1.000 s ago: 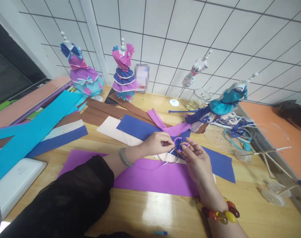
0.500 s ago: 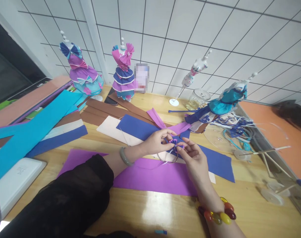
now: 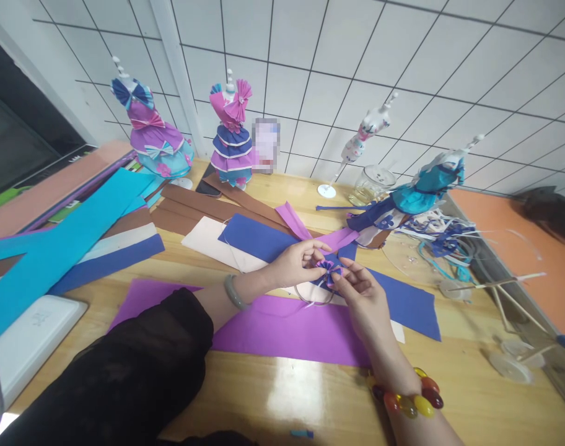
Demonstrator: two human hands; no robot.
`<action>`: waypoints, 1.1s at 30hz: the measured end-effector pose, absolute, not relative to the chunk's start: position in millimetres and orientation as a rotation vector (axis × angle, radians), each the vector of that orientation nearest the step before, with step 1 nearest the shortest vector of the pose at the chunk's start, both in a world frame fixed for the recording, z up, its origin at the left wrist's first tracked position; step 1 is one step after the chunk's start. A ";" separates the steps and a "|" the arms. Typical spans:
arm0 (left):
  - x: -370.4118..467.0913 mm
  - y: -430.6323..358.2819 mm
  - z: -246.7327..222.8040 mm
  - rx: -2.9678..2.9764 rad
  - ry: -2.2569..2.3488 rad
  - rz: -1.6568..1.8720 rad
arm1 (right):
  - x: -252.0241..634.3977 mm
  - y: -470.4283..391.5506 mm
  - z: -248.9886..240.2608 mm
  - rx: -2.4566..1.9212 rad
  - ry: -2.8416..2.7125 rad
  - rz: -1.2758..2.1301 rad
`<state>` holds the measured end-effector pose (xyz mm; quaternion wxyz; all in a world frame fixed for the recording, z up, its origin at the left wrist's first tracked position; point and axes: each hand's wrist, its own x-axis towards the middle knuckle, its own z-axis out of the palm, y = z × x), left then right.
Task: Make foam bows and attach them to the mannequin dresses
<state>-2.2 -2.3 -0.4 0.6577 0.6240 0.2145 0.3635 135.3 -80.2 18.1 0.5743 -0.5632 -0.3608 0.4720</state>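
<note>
A small pleated paper flower (image 3: pixel 329 272), blue with pink-purple edges, is pinched between my two hands above the table. My left hand (image 3: pixel 297 262), with a pale bangle at the wrist, closes thumb and finger on its left side. On the opposite edge my right hand (image 3: pixel 363 291) pinches with thumb and forefinger, a bead bracelet round its wrist. Under the fingers lies a thin ring-shaped object (image 3: pixel 314 303), partly covered. A purple sheet (image 3: pixel 282 334), a dark blue strip (image 3: pixel 403 303) and a cream strip (image 3: pixel 203 243) lie beneath the hands.
Two dressed miniature mannequins (image 3: pixel 231 139) stand at the back left. A bare-stand mannequin (image 3: pixel 361 136), a glass jar (image 3: pixel 372 186) and a leaning blue-dressed mannequin (image 3: pixel 426 186) are at the back right. Turquoise strips (image 3: pixel 69 248) cover the left; sticks and small clear lids (image 3: pixel 510 367) lie right.
The flower has turned slightly in the fingers and its pleats look more spread. Both hands stay in nearly the same place.
</note>
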 end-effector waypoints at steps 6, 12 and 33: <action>-1.0 -2.3 -1.2 1.413 0.482 0.838 | 137.1 -79.9 16.5 -1.297 -0.756 1.213; 0.5 -0.5 -1.9 1.265 0.460 0.797 | 134.3 -80.3 17.1 -1.273 -0.815 1.178; -0.4 0.1 -2.2 1.258 0.476 0.740 | 135.4 -79.5 12.4 -1.314 -0.908 1.104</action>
